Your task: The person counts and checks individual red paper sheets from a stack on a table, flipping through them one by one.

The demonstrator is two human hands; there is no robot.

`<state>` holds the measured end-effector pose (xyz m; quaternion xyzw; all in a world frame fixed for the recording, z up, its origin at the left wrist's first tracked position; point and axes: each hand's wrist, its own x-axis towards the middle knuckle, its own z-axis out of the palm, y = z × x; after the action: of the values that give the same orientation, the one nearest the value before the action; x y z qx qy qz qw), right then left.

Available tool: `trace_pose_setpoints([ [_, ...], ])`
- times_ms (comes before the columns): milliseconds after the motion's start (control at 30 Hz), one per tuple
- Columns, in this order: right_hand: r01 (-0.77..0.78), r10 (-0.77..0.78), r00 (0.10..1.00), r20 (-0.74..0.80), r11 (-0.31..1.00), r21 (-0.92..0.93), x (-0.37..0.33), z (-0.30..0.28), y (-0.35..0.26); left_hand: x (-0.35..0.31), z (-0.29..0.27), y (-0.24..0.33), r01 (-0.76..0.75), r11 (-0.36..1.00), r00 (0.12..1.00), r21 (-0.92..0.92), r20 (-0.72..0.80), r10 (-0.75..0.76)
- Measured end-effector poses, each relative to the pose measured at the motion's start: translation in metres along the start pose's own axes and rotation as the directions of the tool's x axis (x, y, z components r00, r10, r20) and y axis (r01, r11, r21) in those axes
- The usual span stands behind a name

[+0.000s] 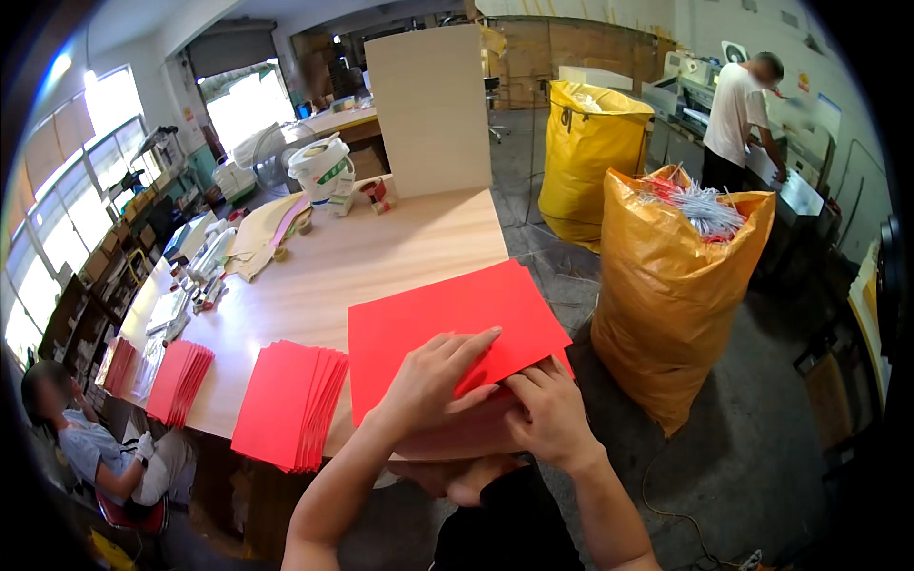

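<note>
Presently, red sheets [438, 309] are lying at the table's [400, 243] near right corner. Left hand [426, 376] is resting on them, thumb spread; right hand [552, 414] is curling fingers at their edge, pinch unclear. Uneven pressing could be skewing a crease.

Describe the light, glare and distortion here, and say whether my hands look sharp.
Head view: windows and the doorway wash out white; head view: pale glare on the tabletop, toward the left; head view: straight edges bow near the dark rim; head view: left hand and right hand look fairly sharp.
</note>
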<state>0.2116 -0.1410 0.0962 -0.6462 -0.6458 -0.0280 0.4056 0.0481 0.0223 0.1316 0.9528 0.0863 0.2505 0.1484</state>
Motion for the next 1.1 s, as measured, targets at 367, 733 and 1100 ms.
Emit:
trace_pose_setpoints([
  [367,-0.420,0.405,0.907,-0.114,0.886,-0.198,-0.013,-0.046,0.026,0.001,0.008,-0.003,-0.048,0.999,0.998,0.008,-0.043,0.048],
  [733,-0.377,0.607,0.795,-0.011,0.508,0.774,0.038,-0.020,0.014,0.001,0.005,-0.004,-0.029,0.978,0.993,-0.206,-0.117,0.004],
  [1100,-0.400,0.593,0.787,0.171,0.279,0.873,0.053,-0.033,0.010,0.001,0.000,-0.004,-0.024,0.978,0.992,-0.206,-0.127,-0.003],
])
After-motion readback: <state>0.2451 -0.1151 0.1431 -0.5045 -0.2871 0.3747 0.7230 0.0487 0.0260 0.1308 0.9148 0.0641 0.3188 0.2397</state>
